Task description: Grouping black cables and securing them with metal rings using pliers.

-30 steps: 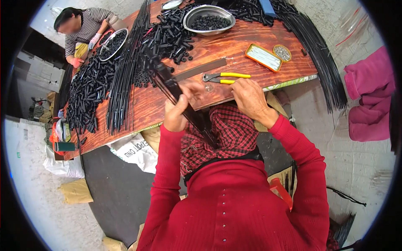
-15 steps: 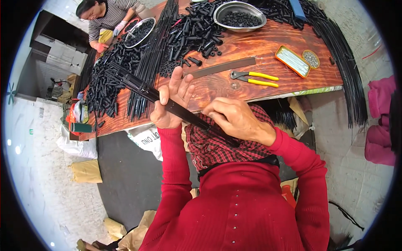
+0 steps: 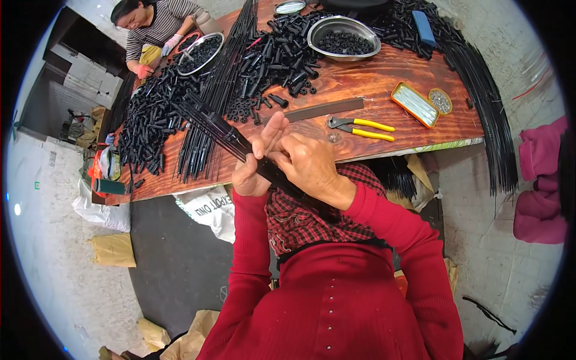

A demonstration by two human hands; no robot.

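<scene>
A folded black umbrella frame (image 3: 228, 133) with thin ribs slants from above the table edge down to my lap. My left hand (image 3: 255, 174) holds it around its middle, thumb across it and some fingers stretched upward. My right hand (image 3: 309, 165) is closed in a pinch right beside the left fingers, above the frame. Whatever lies between the right fingertips is hidden. The frame's lower end rests over the red-and-black checked cloth (image 3: 354, 186) on my lap.
Yellow-handled pliers (image 3: 366, 129), a flat dark bar (image 3: 324, 110) and a tin of metal pins (image 3: 415, 104) lie on the wooden table (image 3: 336, 75). Beyond are a steel bowl (image 3: 313, 48), piled black plastic tubes (image 3: 144, 135) and long black rods (image 3: 486, 120). A co-worker (image 3: 162, 27) sits far left.
My right hand has moved left and up the umbrella frame to meet the left hand's fingers. The frame's upper end has shifted slightly right, and the view has shifted a little.
</scene>
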